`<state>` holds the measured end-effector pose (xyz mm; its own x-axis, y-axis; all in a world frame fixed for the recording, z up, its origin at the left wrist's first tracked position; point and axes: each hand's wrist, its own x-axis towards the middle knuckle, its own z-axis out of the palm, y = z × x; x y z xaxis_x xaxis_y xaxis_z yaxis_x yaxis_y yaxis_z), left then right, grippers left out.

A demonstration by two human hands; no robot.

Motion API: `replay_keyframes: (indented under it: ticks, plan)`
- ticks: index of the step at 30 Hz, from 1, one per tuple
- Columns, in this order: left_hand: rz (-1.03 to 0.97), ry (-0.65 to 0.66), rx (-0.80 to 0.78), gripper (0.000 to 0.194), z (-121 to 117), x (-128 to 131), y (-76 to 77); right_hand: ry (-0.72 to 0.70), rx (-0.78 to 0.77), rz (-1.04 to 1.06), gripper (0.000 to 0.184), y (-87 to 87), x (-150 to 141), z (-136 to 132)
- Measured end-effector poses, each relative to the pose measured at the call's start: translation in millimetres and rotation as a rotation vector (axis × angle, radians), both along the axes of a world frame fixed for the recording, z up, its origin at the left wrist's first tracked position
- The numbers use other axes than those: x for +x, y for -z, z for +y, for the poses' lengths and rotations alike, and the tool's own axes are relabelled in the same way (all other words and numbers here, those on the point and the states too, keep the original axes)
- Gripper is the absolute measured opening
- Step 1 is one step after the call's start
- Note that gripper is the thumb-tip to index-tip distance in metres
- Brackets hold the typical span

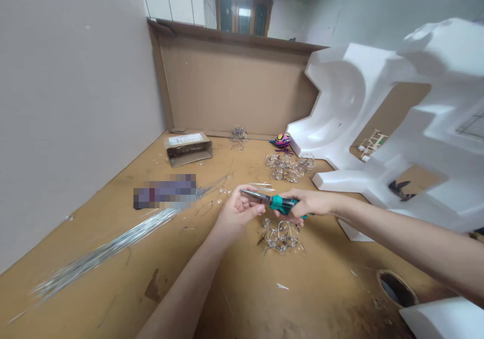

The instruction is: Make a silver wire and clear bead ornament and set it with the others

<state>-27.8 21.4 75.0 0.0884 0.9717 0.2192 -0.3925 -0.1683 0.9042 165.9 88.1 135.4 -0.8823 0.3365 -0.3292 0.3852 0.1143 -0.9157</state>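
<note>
The long-nose pliers (pixel 283 204), green-and-black handled, are held above the table (pixel 212 283), their tips at the left hand's fingers. The right hand (pixel 297 207) is closed around the handles. The left hand (pixel 240 209) has its fingers curled and thumb beside the plier tips; whether it pinches anything is too small to tell. Just below the pliers lies a cluster of bent wire pieces (pixel 282 237). Beyond are a larger wire pile (pixel 289 167) and a colorful striped object (pixel 282 140); leftward, a bundle of straight metal wires (pixel 128 243) and an open cardboard box (pixel 189 150).
</note>
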Motion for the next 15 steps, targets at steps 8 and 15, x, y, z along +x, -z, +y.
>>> replay_keyframes:
  ticks: [8,15]
  plan:
    - [0.117,-0.016,-0.069,0.014,0.8,-5.4,-4.0,0.013,-0.078,-0.005,0.026,-6.3,-3.3,-4.7]
    - [0.138,-0.012,-0.097,0.013,-0.2,-2.9,-3.5,-0.054,-0.237,-0.009,0.041,-7.6,-0.9,-1.2]
